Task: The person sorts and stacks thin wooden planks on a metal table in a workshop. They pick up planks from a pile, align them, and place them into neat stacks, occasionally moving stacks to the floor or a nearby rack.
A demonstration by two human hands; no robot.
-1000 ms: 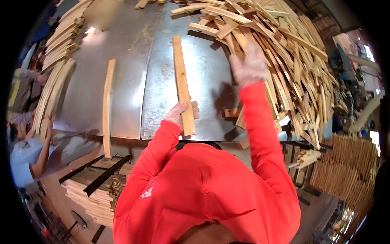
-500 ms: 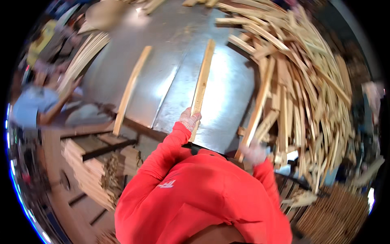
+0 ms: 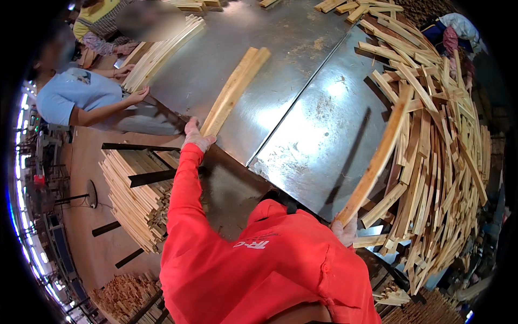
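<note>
My left hand is closed about the near end of two pale wooden strips, which lie side by side on a metal-topped table. Its fingers are at their left side, partly hidden by the wrist. On the right, my right hand grips the near end of another wooden strip. This strip slants up and away above the table, and a dark shadow shows on the metal to its left. Both hands look gloved.
A large loose heap of strips covers the table's right side. A person in light blue holds a strip bundle at far left, beside a person in yellow. A strip stack with dark bars stands lower left.
My left hand has moved left with its strip, which now lies against the other one. My right hand has raised a strip from beside the heap. The view has shifted.
</note>
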